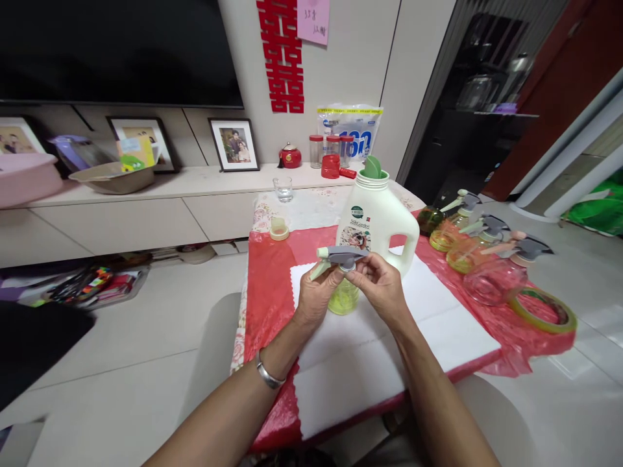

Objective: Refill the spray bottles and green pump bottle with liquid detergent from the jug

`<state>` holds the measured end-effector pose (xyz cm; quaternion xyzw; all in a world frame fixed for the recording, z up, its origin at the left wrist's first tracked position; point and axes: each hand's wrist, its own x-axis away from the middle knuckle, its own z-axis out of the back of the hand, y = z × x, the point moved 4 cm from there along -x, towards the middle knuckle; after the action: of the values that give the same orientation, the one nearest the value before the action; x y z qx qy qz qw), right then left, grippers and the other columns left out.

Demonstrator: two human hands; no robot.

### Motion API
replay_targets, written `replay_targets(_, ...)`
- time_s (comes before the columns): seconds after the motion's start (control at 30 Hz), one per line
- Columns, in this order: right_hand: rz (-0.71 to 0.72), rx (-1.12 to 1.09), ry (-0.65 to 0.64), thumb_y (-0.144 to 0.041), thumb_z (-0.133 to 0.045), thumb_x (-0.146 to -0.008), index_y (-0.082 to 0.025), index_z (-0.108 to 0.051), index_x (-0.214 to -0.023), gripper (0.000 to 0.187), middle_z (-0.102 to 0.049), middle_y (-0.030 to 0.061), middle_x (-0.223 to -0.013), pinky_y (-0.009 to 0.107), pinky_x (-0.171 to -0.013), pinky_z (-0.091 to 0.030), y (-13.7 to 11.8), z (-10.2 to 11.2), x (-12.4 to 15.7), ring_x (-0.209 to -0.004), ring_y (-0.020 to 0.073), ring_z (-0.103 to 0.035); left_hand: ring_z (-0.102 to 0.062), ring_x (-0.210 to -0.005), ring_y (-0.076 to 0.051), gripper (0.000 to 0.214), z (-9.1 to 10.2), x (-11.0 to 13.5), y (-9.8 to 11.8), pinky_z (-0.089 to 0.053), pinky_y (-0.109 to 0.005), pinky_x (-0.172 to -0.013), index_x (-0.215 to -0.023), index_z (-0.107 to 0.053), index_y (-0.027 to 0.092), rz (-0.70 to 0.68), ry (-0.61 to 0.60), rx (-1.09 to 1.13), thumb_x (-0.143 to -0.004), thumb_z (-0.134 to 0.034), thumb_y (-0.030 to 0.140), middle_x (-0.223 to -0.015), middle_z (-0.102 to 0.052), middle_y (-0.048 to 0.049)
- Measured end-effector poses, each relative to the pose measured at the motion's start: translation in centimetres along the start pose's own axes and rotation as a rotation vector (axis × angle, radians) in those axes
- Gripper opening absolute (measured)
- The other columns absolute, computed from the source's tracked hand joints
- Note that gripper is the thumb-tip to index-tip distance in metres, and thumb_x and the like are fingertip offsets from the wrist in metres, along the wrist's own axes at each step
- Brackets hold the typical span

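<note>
In front of me a small spray bottle (344,299) with a yellow-green see-through body stands on a white cloth (350,383). Its grey trigger head (346,256) has a pale green nozzle and trigger pointing left. The fingers of my left hand (314,295) are closed at the left of the head's collar. My right hand (382,285) pinches the collar from the right, thumb beside the other thumb. Just behind the hands is a large white jug (402,243), with a green piece (372,167) in its uncapped mouth.
A pale cap (279,228) lies on red plastic sheeting (270,279) at left. Several spray bottles (494,279) and a roll of tape (542,310) line the right side. A glass (283,188) stands at the back, before a long cabinet (160,224).
</note>
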<state>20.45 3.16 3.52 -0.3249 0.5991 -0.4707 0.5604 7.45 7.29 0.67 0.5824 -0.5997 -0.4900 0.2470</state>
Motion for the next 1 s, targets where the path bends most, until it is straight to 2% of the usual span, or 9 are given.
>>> replay_targets(0.07, -0.009, 0.000, -0.016, -0.047, -0.074, -0.080, -0.017, -0.051, -0.080, 0.038, -0.044, -0.0016, -0.073, 0.021, -0.057, -0.033, 0.1, -0.1, 0.0, -0.064, 0.0079, -0.038, -0.070, -0.093, -0.023, 0.042, -0.1, 0.0, 0.1, -0.053, -0.038, -0.090, -0.099, -0.074, 0.019, -0.004, -0.014, 0.009, -0.070, -0.083, 0.048, -0.095, -0.078, -0.0060)
replay_targets(0.23, 0.001, 0.014, -0.089, -0.050, -0.070, -0.083, -0.016, -0.061, -0.086, 0.035, -0.046, 0.0008, -0.077, 0.023, -0.064, -0.036, -0.3, 0.2, 0.0, -0.072, 0.0108, -0.042, -0.070, -0.100, -0.024, 0.038, -0.6, 0.0, 0.5, -0.052, -0.039, -0.095, -0.102, -0.074, 0.020, -0.009, -0.011, 0.035, -0.073, -0.081, 0.044, -0.105, -0.077, -0.0061)
replay_targets(0.37, -0.009, 0.011, -0.066, -0.050, -0.072, -0.082, -0.016, -0.064, -0.088, 0.036, -0.048, 0.0018, -0.079, 0.024, -0.067, -0.038, -0.3, 0.4, 0.0, -0.075, 0.0120, -0.044, -0.070, -0.100, -0.022, 0.034, -0.8, 0.0, 0.5, -0.052, -0.038, -0.096, -0.104, -0.071, 0.021, -0.058, -0.038, 0.093, -0.077, -0.079, 0.039, -0.105, -0.076, -0.0052)
replay_targets(0.43, -0.031, -0.001, -0.043, -0.051, -0.076, -0.078, -0.017, -0.064, -0.093, 0.039, -0.048, 0.0008, -0.078, 0.023, -0.063, -0.037, 0.1, 0.3, 0.0, -0.071, 0.0109, -0.043, -0.070, -0.098, -0.022, 0.033, -0.8, 0.1, 0.2, -0.052, -0.039, -0.094, -0.102, -0.070, 0.019, -0.044, -0.047, 0.105, -0.079, -0.077, 0.042, -0.104, -0.076, -0.0062)
replay_targets(0.57, -0.073, -0.019, -0.005, -0.050, -0.080, -0.074, -0.018, -0.061, -0.101, 0.047, -0.051, -0.0002, -0.078, 0.022, -0.061, -0.039, 0.6, -0.1, 0.1, -0.067, 0.0095, -0.043, -0.069, -0.099, -0.022, 0.037, -0.3, 0.4, -0.1, -0.051, -0.038, -0.093, -0.100, -0.069, 0.019, -0.011, 0.011, 0.061, -0.080, -0.074, 0.049, -0.103, -0.075, -0.0071)
replay_targets(0.77, -0.049, -0.022, -0.051, -0.049, -0.077, -0.078, -0.020, -0.063, -0.115, 0.048, -0.055, 0.0012, -0.086, 0.023, -0.066, -0.040, 0.5, -0.1, 0.2, -0.073, 0.0108, -0.046, -0.068, -0.093, -0.020, 0.045, 0.0, 0.3, -0.3, -0.051, -0.036, -0.088, -0.098, -0.066, 0.020, 0.012, 0.045, 0.033, -0.072, -0.080, 0.054, -0.098, -0.073, -0.0050)
replay_targets(0.87, -0.013, -0.015, -0.076, -0.051, -0.070, -0.084, -0.019, -0.069, -0.106, 0.038, -0.057, 0.0040, -0.094, 0.026, -0.072, -0.042, 0.1, 0.2, 0.2, -0.082, 0.0137, -0.049, -0.068, -0.093, -0.020, 0.043, -0.1, 0.2, -0.4, -0.051, -0.036, -0.088, -0.095, -0.064, 0.020, -0.003, 0.047, 0.035, -0.073, -0.079, 0.053, -0.097, -0.072, -0.0045)
replay_targets(0.93, -0.006, -0.009, -0.062, -0.051, -0.071, -0.083, -0.018, -0.070, -0.097, 0.036, -0.056, 0.0039, -0.090, 0.026, -0.071, -0.041, 0.0, 0.3, 0.2, -0.081, 0.0141, -0.049, -0.068, -0.094, -0.020, 0.041, -0.2, 0.3, -0.3, -0.051, -0.035, -0.087, -0.093, -0.063, 0.020, -0.018, 0.049, 0.031, -0.073, -0.079, 0.053, -0.097, -0.072, -0.0044)
replay_targets(1.0, -0.016, -0.008, -0.037, -0.050, -0.075, -0.080, -0.018, -0.069, -0.098, 0.037, -0.056, 0.0031, -0.087, 0.025, -0.069, -0.041, 0.1, 0.2, 0.2, -0.078, 0.0133, -0.048, -0.068, -0.092, -0.019, 0.039, -0.3, 0.4, -0.2, -0.051, -0.033, -0.085, -0.093, -0.062, 0.020, -0.017, 0.047, 0.029, -0.076, -0.077, 0.052, -0.097, -0.072, -0.0039)
